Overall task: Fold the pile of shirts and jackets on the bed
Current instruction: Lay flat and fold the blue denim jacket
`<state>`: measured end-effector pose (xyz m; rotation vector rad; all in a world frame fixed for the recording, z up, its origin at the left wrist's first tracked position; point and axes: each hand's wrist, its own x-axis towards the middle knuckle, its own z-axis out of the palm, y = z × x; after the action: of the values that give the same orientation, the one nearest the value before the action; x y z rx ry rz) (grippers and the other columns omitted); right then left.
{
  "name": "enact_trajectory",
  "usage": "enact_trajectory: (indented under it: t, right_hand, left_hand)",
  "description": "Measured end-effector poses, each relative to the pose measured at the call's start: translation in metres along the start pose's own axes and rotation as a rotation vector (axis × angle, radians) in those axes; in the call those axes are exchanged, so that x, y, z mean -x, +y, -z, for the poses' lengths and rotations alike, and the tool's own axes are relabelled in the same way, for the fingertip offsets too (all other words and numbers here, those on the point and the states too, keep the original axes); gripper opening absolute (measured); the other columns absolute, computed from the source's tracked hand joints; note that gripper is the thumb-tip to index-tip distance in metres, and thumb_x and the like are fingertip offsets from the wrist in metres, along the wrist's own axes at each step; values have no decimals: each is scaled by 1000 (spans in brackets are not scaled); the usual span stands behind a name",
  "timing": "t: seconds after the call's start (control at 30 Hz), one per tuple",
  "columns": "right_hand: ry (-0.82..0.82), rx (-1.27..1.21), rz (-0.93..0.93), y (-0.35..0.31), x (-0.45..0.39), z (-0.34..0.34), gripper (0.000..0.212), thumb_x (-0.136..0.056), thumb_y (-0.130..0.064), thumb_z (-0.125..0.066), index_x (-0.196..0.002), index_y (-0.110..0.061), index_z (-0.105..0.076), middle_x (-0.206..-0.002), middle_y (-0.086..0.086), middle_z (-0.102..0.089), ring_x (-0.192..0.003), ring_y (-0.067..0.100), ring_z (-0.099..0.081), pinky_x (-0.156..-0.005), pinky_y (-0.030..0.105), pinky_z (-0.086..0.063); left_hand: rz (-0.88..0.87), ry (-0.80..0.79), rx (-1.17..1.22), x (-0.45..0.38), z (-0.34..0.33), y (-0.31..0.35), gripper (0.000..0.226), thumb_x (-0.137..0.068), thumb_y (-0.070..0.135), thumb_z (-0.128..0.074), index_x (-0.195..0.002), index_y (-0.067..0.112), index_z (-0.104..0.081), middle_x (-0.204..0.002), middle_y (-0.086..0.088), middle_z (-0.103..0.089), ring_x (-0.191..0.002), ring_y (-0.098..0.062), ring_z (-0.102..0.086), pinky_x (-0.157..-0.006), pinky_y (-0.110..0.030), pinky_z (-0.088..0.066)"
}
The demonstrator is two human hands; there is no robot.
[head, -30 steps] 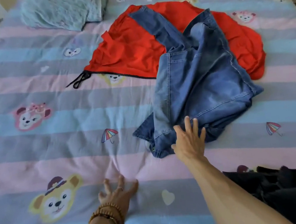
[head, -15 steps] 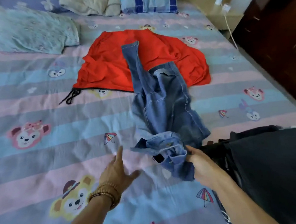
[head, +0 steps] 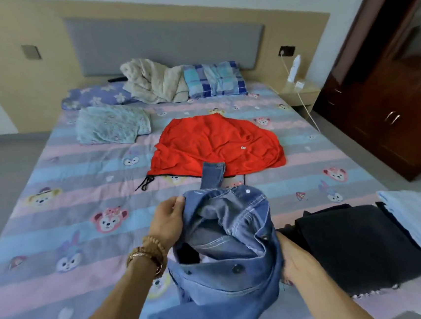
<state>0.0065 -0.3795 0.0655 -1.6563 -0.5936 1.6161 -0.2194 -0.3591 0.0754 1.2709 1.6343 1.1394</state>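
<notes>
Left hand (head: 167,221) and right hand (head: 292,262) both keep a curled grip.

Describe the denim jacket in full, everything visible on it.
The denim jacket is mid-blue, washed cotton-like denim with pale contrast stitching and round metal buttons. It is bunched and lifted, unfolded, its opening gaping towards the camera. The left hand pinches its upper edge; the right hand grips its right side. One sleeve trails away, its cuff lying on the red garment. A lower flap hangs near the striped bedsheet.

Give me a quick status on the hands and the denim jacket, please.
Left hand and right hand both grip the denim jacket, bunched, lifted. Sleeve end lies on red garment. Nothing blocking.
</notes>
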Motion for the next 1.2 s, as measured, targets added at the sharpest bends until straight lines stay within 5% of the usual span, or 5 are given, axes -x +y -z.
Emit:
enact_trajectory:
  t: [0.2, 0.37, 0.57, 0.93, 1.2]
  right_hand:
    - [82, 303, 496, -34, 73, -22, 9, -96, -19, -53, -94, -15, -61, -93, 6, -62, -85, 21, -59, -67, 24, -43]
    - [-375, 934, 952, -15, 142, -67, 78, -71, -26, -60, -146, -29, -38, -144, -16, -42, -132, 0, -38, -108, 17, -29]
    - [-325, 879, 931, 4, 182, -134, 25, -85, -17, -50, -108, -23, -56, -94, -2, -68, -87, 20, -62, -78, 43, -50]
    - [-119, 1522, 1629, -37, 258, -228, 19, -85, -28, -66, -91, -13, -57, -85, 12, -67, -80, 36, -62, -61, 37, -40]
    - [-13, 1519, 1574, -50, 277, -211, 23, -88, -22, -61, -84, -21, -39, -81, 8, -61, -69, 28, -45, -58, 37, -34]
  left_hand:
    - [-32, -128, -393, 46, 73, 82, 32, -100, 28, -48, -76, 10, -58, -72, -5, -52, -63, -12, -44, -57, -20, -36]
    - [3, -241, -532, 86, 113, 108, 37, -99, 34, -50, -76, 9, -65, -84, -12, -65, -76, -19, -56, -78, -31, -45]
    - [-45, -224, -490, 117, 163, 138, 38, -98, 43, -49, -88, 12, -68, -88, -4, -65, -79, -15, -57, -77, -25, -42]
    - [-43, 256, -302, 170, 258, 30, 69, -68, 82, -34, -93, 22, -56, -83, -1, -62, -79, -20, -58, -75, -34, -46]
    - [-92, 86, -502, 169, 195, -14, 25, -85, 36, -64, -92, 18, -48, -93, -2, -55, -86, -28, -57, -66, -33, -42]
